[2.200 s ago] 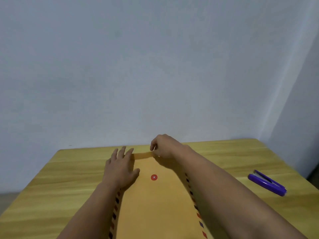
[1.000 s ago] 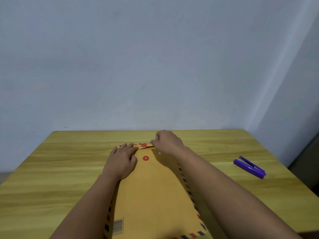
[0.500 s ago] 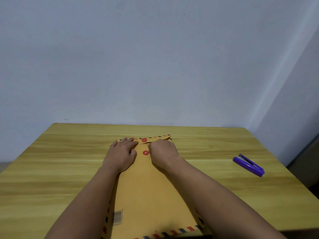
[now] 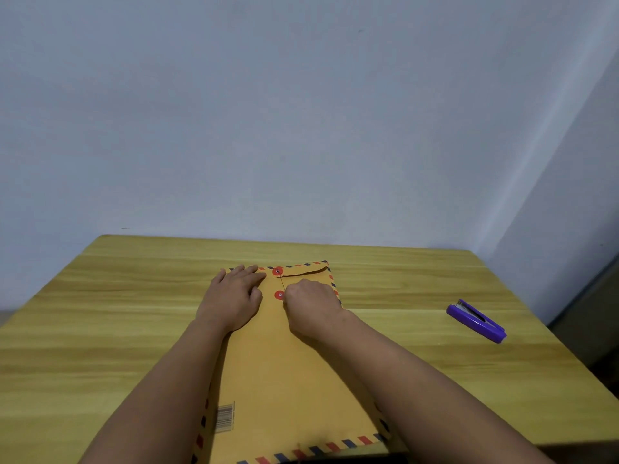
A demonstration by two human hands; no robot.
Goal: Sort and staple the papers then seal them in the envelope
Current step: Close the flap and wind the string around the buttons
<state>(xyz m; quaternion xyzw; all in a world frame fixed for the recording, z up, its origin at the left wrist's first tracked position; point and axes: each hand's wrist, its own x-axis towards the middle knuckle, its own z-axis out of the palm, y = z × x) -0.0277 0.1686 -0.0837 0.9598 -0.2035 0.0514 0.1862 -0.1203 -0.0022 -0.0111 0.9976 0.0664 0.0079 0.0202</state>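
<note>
I see the left hand [image 4: 231,301] flat, fingers spread, on the brown striped-edge paper envelope [image 4: 284,373]. Right hand [image 4: 310,308] grip pinched together beside the lower red button [image 4: 279,295]. Purple stapler [image 4: 477,321] on the wooden desk [image 4: 100,329].

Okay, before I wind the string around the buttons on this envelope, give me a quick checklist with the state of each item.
1. Flap of the brown kraft envelope with striped border folded down: ok.
2. Left hand flat, pinning the flap's left part: ok.
3. Upper red round button uncovered: ok.
4. Lower red round button reachable: ok, right hand sits right beside it.
5. Thin string pinched in the right hand: cannot tell.
6. Purple stapler out of the way: ok, on the wooden table far right.
</note>
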